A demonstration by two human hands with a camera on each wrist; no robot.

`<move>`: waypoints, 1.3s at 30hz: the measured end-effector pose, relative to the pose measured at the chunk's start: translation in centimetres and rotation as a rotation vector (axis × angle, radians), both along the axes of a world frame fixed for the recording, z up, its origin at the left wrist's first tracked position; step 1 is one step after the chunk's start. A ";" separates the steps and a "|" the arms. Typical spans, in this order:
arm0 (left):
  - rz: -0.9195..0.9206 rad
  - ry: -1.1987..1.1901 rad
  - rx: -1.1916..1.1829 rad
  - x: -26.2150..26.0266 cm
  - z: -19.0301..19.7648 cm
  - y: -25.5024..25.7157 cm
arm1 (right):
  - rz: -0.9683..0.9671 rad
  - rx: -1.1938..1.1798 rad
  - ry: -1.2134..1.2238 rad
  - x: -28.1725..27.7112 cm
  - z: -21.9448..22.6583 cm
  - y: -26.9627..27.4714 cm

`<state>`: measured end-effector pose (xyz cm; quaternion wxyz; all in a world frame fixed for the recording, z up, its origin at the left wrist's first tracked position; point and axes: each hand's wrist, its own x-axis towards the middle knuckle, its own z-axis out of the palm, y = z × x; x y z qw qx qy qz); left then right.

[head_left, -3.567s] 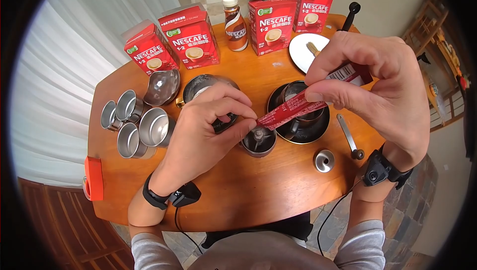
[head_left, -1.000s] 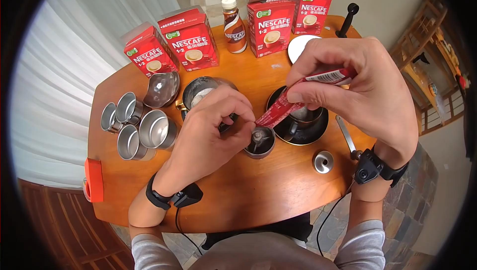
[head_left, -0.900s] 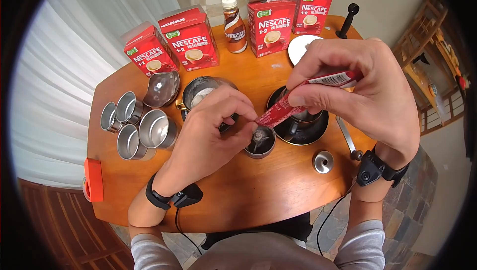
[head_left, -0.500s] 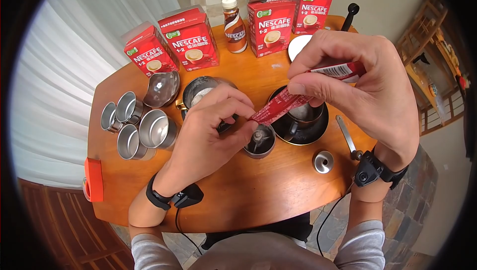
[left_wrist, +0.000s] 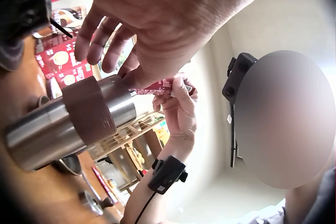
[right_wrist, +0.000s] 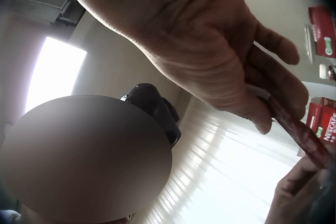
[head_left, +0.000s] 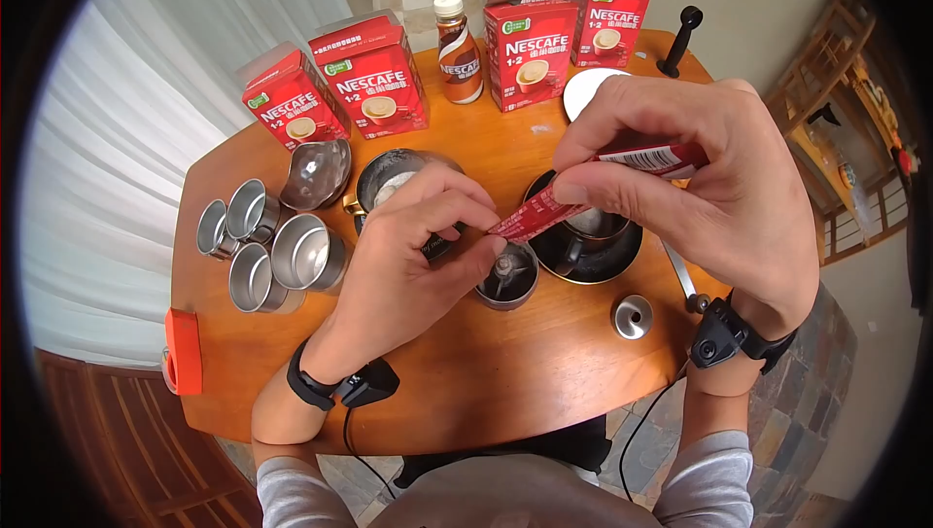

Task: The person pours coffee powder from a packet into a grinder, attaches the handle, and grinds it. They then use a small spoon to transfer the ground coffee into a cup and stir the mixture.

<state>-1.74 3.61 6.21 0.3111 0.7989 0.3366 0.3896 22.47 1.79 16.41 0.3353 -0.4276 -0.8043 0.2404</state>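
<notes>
My left hand (head_left: 403, 261) pinches the lower end of a red coffee stick packet (head_left: 533, 217) between thumb and forefinger. Higher up, my right hand (head_left: 714, 178) grips the same packet, its barcode end showing behind the fingers. The packet slants down to the left, its low end over the open top of a hand coffee grinder (head_left: 508, 278). Inside that top a central shaft with arms shows. From the left wrist, the grinder appears as a tall steel cylinder with a brown band (left_wrist: 88, 111). A black cup (head_left: 588, 236) on a black saucer (head_left: 622, 261) stands just beyond the packet.
Several red Nescafe boxes (head_left: 374, 90) and a coffee bottle (head_left: 460, 61) line the back. At left are steel cups (head_left: 309, 251) and a glass bowl (head_left: 318, 175). A crank handle (head_left: 677, 270), small steel part (head_left: 633, 316) and white plate (head_left: 588, 90) are at right.
Since the earliest frame, my right hand has shifted left and slightly down along the packet. Over the last second the packet has only tilted a little; my left hand stays nearly still.
</notes>
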 end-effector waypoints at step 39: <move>-0.032 -0.086 -0.102 0.4 -0.7 -0.2 | -0.064 0.121 -0.086 -0.5 -1.1 0.7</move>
